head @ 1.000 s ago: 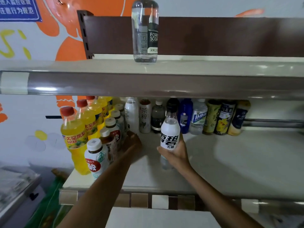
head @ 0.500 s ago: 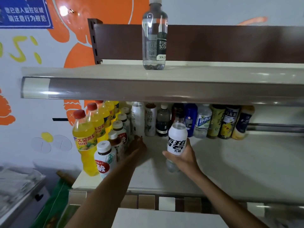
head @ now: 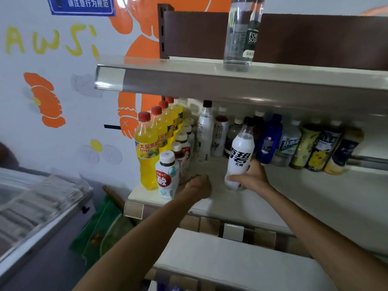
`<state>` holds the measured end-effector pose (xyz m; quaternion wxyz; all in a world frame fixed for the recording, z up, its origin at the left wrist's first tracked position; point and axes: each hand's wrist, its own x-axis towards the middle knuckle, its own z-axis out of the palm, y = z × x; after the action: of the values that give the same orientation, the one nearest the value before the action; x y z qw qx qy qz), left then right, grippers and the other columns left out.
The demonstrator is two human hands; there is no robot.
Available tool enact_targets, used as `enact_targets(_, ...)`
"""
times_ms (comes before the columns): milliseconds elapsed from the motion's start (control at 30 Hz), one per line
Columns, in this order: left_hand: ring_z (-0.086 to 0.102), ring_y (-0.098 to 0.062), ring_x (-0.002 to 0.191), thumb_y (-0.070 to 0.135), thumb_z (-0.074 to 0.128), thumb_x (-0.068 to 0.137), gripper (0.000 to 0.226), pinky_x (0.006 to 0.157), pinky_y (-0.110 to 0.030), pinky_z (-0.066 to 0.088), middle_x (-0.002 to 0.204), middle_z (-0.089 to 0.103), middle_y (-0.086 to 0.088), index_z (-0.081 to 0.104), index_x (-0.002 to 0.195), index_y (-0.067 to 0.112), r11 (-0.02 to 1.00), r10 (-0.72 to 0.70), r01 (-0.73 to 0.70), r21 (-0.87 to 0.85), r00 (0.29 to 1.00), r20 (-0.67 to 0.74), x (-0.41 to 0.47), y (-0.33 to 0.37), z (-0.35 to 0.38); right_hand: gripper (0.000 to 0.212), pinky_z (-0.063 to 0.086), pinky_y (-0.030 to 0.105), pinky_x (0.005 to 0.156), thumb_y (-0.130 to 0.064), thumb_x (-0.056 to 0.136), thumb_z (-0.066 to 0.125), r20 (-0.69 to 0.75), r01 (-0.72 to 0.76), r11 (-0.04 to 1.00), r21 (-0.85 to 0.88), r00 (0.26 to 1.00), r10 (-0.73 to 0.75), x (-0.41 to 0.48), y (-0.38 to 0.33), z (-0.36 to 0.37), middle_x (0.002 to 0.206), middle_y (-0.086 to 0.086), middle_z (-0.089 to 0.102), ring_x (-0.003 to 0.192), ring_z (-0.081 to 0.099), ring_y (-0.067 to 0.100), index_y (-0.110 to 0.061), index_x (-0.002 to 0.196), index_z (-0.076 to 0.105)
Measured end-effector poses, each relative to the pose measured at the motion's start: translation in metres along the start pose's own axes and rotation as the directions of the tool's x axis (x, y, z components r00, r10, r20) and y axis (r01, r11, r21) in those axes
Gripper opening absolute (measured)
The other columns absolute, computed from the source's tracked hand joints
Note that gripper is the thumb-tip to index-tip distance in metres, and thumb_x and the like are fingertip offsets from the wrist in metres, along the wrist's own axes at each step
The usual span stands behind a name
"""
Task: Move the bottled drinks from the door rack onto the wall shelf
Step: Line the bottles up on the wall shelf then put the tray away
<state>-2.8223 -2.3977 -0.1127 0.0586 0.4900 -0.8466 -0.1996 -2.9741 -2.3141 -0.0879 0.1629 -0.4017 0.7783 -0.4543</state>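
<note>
Four yellow, red-capped plastic bottles point(head: 147, 148) line the left edge of the cream lower shelf point(head: 315, 196); beside them the left hand point(head: 198, 185) lies curled, holding nothing. The right hand point(head: 252, 177) clasps one white black-lettered bottle point(head: 240, 152) upright at mid-shelf. One clear soda bottle point(head: 241, 34) stands on the upper shelf point(head: 189, 64), with an orange-painted wall point(head: 63, 143) behind.

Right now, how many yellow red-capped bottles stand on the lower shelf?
4 yellow bottles, in one row at the lower shelf's left end: front, second, third, rearmost. Others may hide behind.
</note>
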Motion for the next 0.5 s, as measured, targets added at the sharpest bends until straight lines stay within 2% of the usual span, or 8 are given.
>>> enact_targets(67, 0.059, -0.029, 0.111, 0.023, 0.046, 0.101, 0.028, 0.096, -0.037, 0.048, 0.122, 0.061, -0.014, 0.056, 0.12, 0.006, 0.997, 0.045, -0.047, 0.068, 0.998, 0.037, -0.003, -0.003, 0.004, 0.079, 0.054, 0.032, 0.064, -0.022, 0.053, 0.094, -0.006, -0.014, 1.0, -0.008, 1.0, 0.014, 0.014, -0.009, 0.017, 0.12, 0.002, 0.062, 0.109, 0.06, 0.024, -0.015, 0.119, 0.052)
enact_targets(133, 0.059, -0.029, 0.111, 0.024, 0.043, 0.102, 0.027, 0.097, -0.037, 0.048, 0.122, 0.06, -0.014, 0.056, 0.119, 0.007, 0.993, 0.088, -0.089, 0.082, 0.996, 0.014, -0.001, -0.007, 0.008, 0.081, 0.057, 0.043, 0.079, -0.022, 0.051, 0.095, -0.009, -0.029, 0.999, -0.018, 1.0, 0.029, 0.026, -0.017, 0.033, 0.121, 0.004, 0.062, 0.109, 0.059, 0.027, -0.015, 0.12, 0.051)
enact_targets(200, 0.058, -0.029, 0.113, 0.024, 0.041, 0.102, 0.028, 0.097, -0.037, 0.047, 0.123, 0.06, -0.014, 0.055, 0.119, 0.007, 0.992, 0.099, -0.098, 0.079, 0.995, -0.01, -0.002, -0.007, 0.008, 0.08, 0.054, 0.039, 0.085, -0.021, 0.054, 0.093, -0.009, -0.025, 0.999, -0.038, 1.0, 0.025, 0.037, -0.026, 0.048, 0.123, 0.007, 0.061, 0.112, 0.059, 0.028, -0.013, 0.122, 0.051)
enact_targets(300, 0.058, -0.03, 0.114, 0.025, 0.039, 0.102, 0.03, 0.098, -0.038, 0.047, 0.124, 0.06, -0.014, 0.055, 0.12, 0.007, 0.99, 0.123, -0.123, 0.068, 0.992, -0.003, 0.005, -0.011, 0.009, 0.078, 0.05, 0.031, 0.078, -0.018, 0.057, 0.092, -0.015, -0.02, 1.0, -0.018, 1.0, 0.02, 0.05, -0.037, 0.065, 0.121, 0.007, 0.062, 0.111, 0.059, 0.027, -0.012, 0.124, 0.051)
enact_targets(500, 0.059, -0.029, 0.111, 0.026, 0.038, 0.102, 0.03, 0.097, -0.039, 0.047, 0.121, 0.06, -0.014, 0.054, 0.12, 0.008, 0.989, 0.142, -0.142, 0.052, 0.99, 0.003, 0.013, -0.015, 0.01, 0.077, 0.053, 0.038, 0.084, -0.027, 0.058, 0.093, -0.041, 0.015, 0.998, -0.057, 0.999, -0.017, 0.066, -0.052, 0.096, 0.121, 0.008, 0.061, 0.111, 0.059, 0.031, -0.013, 0.12, 0.049)
